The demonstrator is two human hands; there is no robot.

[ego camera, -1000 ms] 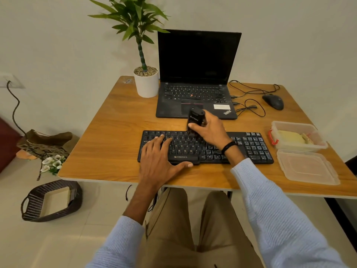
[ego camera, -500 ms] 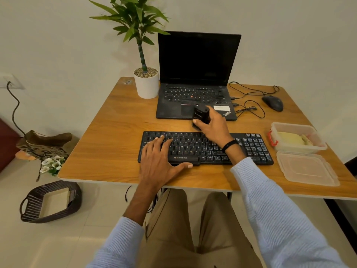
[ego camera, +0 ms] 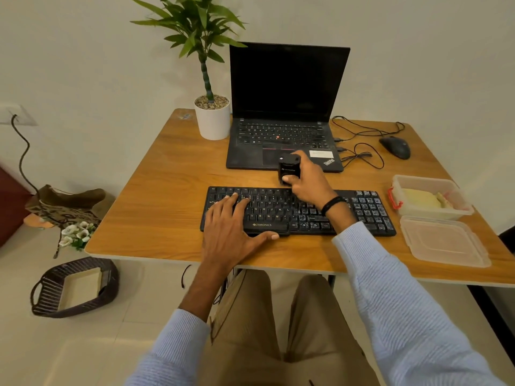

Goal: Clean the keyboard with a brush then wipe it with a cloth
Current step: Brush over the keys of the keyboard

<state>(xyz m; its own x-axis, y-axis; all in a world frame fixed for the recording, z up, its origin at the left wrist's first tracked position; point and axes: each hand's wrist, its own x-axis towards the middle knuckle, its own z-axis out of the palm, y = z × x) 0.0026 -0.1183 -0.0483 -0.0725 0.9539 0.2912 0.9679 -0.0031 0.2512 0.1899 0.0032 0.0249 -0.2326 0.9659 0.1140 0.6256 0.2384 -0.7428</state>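
Nearest the camera, two light blue sleeves reach forward over tan trousers to the wooden table (ego camera: 156,196). The left forearm runs straight ahead, and the left hand (ego camera: 231,227) lies palm down on the left half of the black keyboard (ego camera: 278,210). Its fingers are spread and straight on the keys, and the thumb is stretched out along the front edge by the space bar.

The right arm crosses the keyboard's right half at a slant, with a black wristband (ego camera: 333,204) at the wrist. The right hand (ego camera: 309,185) grips a small black brush (ego camera: 289,168), thumb on its near face and fingers curled round the top and far side. The brush stands upright at the keyboard's far edge, just in front of the laptop. Its bristles are hidden, so I cannot tell whether it touches the keys.

To the right lies a clear lid (ego camera: 443,240). Just behind it an open plastic box (ego camera: 412,182) holds the yellowish cloth (ego camera: 420,199).

Further back stands an open laptop (ego camera: 287,84) with a dark screen. A white potted plant (ego camera: 213,123) is just beside it on the left. A black mouse (ego camera: 395,147) and looped cables (ego camera: 362,157) lie on the right
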